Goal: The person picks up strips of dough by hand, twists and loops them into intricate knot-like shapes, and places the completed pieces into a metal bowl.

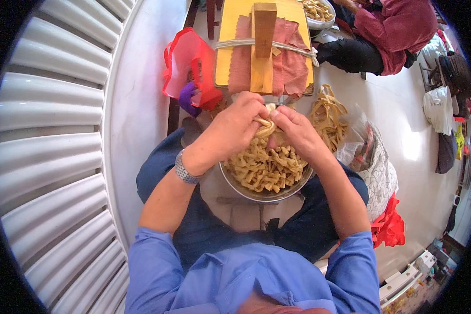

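My left hand (243, 118) and my right hand (293, 128) grip pale yellowish strips (265, 125) between their fingers, close together over a steel basin (235, 189) between my knees. The basin holds a heap of short tan pieces (267, 167). Just beyond my hands stands a yellow board (227, 21) with a pink cloth (293, 63), a wooden block (261, 31) on top and white cord around it. More long tan strips (327, 118) hang or lie to the right of the basin.
A red bag (183, 63) with a purple item (187, 98) is at the left, beside a white slatted fixture (52, 104). A co-worker in dark red (403, 29) sits at upper right near a bowl (324, 21). Bags (377, 188) sit beside my right leg.
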Available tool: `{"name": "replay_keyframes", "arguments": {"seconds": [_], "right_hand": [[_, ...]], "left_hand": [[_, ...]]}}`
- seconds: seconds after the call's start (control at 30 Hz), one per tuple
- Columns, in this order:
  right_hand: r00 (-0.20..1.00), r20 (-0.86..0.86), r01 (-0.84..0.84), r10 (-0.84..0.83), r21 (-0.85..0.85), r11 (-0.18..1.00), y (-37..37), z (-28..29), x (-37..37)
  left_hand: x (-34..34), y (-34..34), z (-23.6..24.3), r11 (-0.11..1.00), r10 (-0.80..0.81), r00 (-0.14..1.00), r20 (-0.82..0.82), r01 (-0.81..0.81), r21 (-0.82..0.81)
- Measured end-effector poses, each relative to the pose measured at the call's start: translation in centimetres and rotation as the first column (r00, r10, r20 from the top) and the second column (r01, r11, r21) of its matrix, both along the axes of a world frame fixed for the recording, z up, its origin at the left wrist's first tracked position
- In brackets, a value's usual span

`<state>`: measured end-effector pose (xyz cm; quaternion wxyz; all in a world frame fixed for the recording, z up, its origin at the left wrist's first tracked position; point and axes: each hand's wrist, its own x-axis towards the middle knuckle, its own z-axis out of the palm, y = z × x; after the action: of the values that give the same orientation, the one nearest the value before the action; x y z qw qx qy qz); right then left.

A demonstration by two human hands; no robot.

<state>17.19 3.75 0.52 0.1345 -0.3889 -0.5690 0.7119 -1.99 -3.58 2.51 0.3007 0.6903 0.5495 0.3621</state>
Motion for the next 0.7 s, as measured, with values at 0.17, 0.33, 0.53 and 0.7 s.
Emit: {"name": "replay_keyframes", "arguments": {"seconds": [0.17,0.33,0.53,0.7], "right_hand": [[0.992,-0.127,-0.063,0.001,-0.483,0.873,0.1,1.2,-0.1],[0.999,-0.044,-0.044,0.027,-0.470,0.882,0.1,2.0,-0.3],[0.997,0.028,-0.071,0.067,0.240,0.968,0.5,2.7,-0.3],[0.996,-0.095,0.032,0.005,0.387,0.922,0.6,2.5,0.0]], "left_hand": [[-0.5,-0.3,-0.7,0.998,-0.058,0.997,0.056,0.058,0.008],[-0.6,-0.5,0.5,0.975,0.009,0.994,0.105,0.015,-0.220],[-0.6,-0.4,0.6,0.894,0.205,0.665,0.718,0.172,-0.414],[-0.7,-0.8,1.3,0.901,0.164,0.468,0.869,0.288,-0.325]]}}
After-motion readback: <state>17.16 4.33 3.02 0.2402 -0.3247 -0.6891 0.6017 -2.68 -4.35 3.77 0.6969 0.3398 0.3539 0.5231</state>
